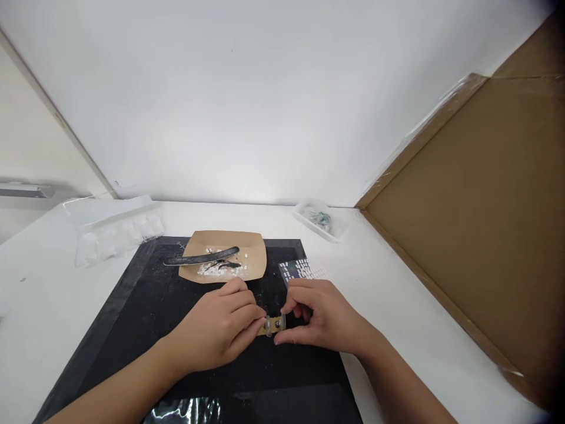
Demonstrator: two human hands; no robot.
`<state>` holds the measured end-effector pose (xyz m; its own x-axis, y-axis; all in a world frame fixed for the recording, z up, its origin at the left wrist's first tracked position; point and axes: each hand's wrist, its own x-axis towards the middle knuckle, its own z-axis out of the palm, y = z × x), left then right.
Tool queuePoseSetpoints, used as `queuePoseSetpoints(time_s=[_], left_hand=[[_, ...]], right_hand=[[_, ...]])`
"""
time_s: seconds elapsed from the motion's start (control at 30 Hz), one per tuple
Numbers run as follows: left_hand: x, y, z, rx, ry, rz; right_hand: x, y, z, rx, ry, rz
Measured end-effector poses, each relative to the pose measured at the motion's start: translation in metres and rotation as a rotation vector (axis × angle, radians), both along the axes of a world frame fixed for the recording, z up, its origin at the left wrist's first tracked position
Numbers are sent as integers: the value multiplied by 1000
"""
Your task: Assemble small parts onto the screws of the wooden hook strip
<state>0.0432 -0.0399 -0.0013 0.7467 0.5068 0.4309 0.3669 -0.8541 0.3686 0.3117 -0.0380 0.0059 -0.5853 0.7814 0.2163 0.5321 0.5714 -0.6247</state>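
A small tan strip (274,325) with translucent, curved pieces standing on it, resembling false nail tips, is between my hands over the black mat (132,318). My left hand (227,323) is closed at the strip's left end, its thumb and fingertips pressed together there and covering that end. At the right end, the thumb and index finger of my right hand (324,315) curve around a translucent piece (283,322). The index fingertip meets its top and the thumb lies by its lower edge. Small dark dots show between the pieces.
Behind my hands, a brown paper tray (256,253) holds white bits and a dark curved nail file (200,258). A sheet of white rectangles (300,270) lies right. Clear plastic boxes (119,235) stand left, a small white dish (318,219) back right. Cardboard (463,224) walls the right side.
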Motion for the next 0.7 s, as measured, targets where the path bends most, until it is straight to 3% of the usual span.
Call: queuePoseSetpoints(time_s=[0.7], left_hand=[[1,-2,-1,-34,42,1]], right_hand=[[-2,-1,-4,38,-109,12]])
